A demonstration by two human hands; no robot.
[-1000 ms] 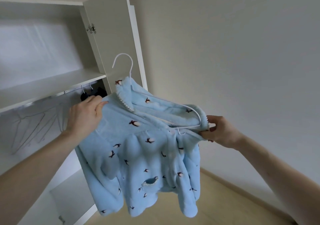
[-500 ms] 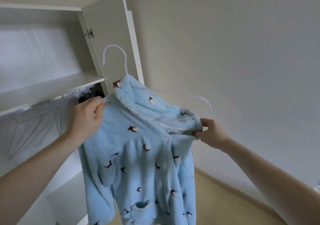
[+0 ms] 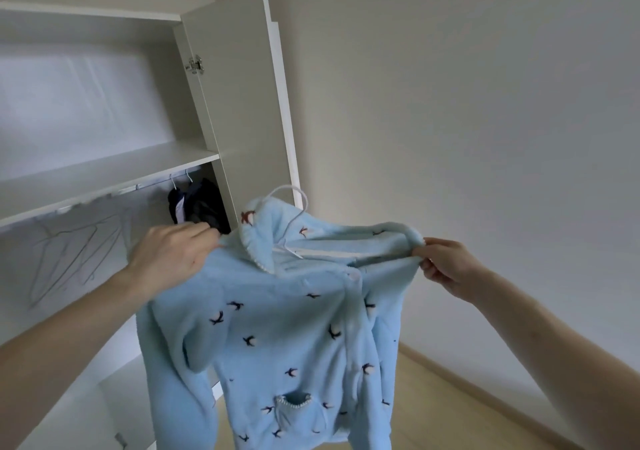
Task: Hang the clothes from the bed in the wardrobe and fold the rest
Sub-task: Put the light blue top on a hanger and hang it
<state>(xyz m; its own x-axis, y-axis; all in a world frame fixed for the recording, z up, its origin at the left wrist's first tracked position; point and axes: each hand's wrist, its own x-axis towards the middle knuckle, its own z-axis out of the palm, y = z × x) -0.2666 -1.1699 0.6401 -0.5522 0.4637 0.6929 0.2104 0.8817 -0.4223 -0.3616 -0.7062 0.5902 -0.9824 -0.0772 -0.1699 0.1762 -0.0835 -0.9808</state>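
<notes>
My left hand (image 3: 173, 255) pinches left shoulder of blue fleece top (image 3: 287, 332); my right hand (image 3: 446, 266) pinches right shoulder. Top on white hanger (image 3: 294, 200), held before open wardrobe (image 3: 104, 179).

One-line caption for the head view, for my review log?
Both hands, left and right, hold a blue top on a white hanger by its shoulders before an open wardrobe.
</notes>
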